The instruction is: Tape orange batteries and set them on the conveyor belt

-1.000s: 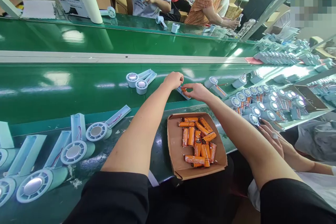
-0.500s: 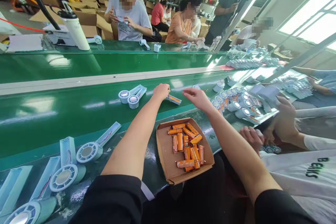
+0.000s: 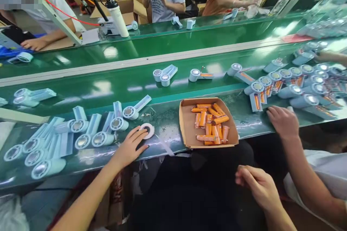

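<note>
My left hand point(image 3: 132, 143) is open over the bench, its fingertips touching a white roll of tape point(image 3: 148, 131). A loose strip of tape point(image 3: 164, 145) trails from the roll toward the bench edge. Above my lap, my right hand point(image 3: 257, 186) is closed with curled fingers, and nothing shows in it. Between my hands stands a cardboard tray point(image 3: 184, 130) with several orange battery cells point(image 3: 208, 129). On the green belt lies a light blue handheld fan body point(image 3: 195, 75) with an orange cell in its handle.
Several open fan bodies point(image 3: 101, 138) line the bench at left; two more point(image 3: 165, 78) lie on the belt point(image 3: 103, 86). At right are rows of fan bodies with cells point(image 3: 256, 88) and a co-worker's hand point(image 3: 283, 121). A white bottle point(image 3: 118, 20) stands across the belt.
Both hands have left the fan body on the belt. My left hand has come back to the tape roll, and my right hand has dropped toward my lap. The view has turned left and down.
</note>
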